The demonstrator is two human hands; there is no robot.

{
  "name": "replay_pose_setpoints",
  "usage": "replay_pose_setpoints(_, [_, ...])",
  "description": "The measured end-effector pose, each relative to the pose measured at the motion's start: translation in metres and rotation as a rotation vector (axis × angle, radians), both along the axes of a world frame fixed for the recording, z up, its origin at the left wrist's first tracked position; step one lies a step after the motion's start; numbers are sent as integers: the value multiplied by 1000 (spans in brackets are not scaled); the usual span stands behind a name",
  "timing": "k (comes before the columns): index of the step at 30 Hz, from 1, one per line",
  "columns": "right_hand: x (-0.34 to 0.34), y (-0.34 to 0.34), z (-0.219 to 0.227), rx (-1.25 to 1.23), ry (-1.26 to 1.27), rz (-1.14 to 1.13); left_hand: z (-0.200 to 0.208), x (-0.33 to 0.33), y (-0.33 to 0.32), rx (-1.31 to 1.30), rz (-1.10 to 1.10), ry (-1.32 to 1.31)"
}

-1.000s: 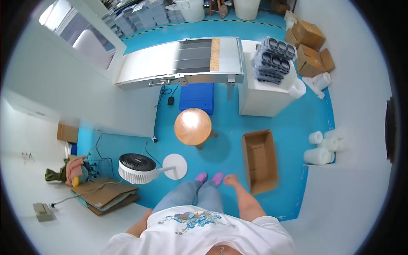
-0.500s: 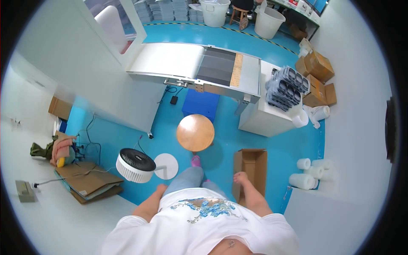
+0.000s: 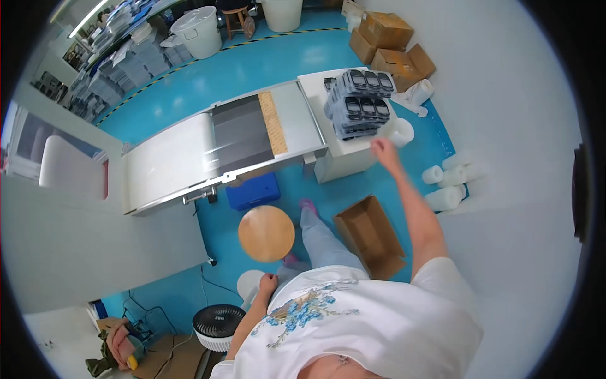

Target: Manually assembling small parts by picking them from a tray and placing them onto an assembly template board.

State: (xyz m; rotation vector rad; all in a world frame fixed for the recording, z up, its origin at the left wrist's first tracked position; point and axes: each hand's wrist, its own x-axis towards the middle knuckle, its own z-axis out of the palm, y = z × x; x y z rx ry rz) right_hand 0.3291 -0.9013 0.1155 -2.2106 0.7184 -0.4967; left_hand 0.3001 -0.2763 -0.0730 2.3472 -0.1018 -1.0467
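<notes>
My right hand (image 3: 383, 150), at the end of an outstretched arm, is by the near edge of a white cabinet (image 3: 344, 165). It is close to a white roll (image 3: 402, 132) at the cabinet's corner; motion blurs its fingers, and whether it touches the roll cannot be told. Stacked clear plastic trays with black parts (image 3: 361, 107) stand on the cabinet top. My left hand (image 3: 269, 282) hangs low beside my thigh, its fingers curled in with nothing visible in them. It is near the white base (image 3: 250, 282) of a fan (image 3: 219, 322).
A conveyor (image 3: 170, 158) runs left from the cabinet. A round wooden stool (image 3: 266, 234), a blue box (image 3: 254, 191) and an open cardboard box (image 3: 369, 237) are on the floor around my legs. More white rolls (image 3: 444, 198) and cardboard boxes (image 3: 385, 31) line the right wall.
My body has turned and stepped toward the cabinet. My right arm has swung from above the open cardboard box out to the white roll. My left hand stays low at my side.
</notes>
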Motion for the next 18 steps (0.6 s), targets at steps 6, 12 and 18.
replay_pose_setpoints(6, [118, -106, 41, -352, -125, -46, 57, 54, -44, 10, 154, 129])
replay_pose_setpoints(12, [193, -121, 62, -529, -56, 57, 59, 89, -106, -94, 355, 222])
replay_pose_setpoints(18, [191, -134, 44, -566, 61, 245, 64, 124, -190, -293, 294, 270])
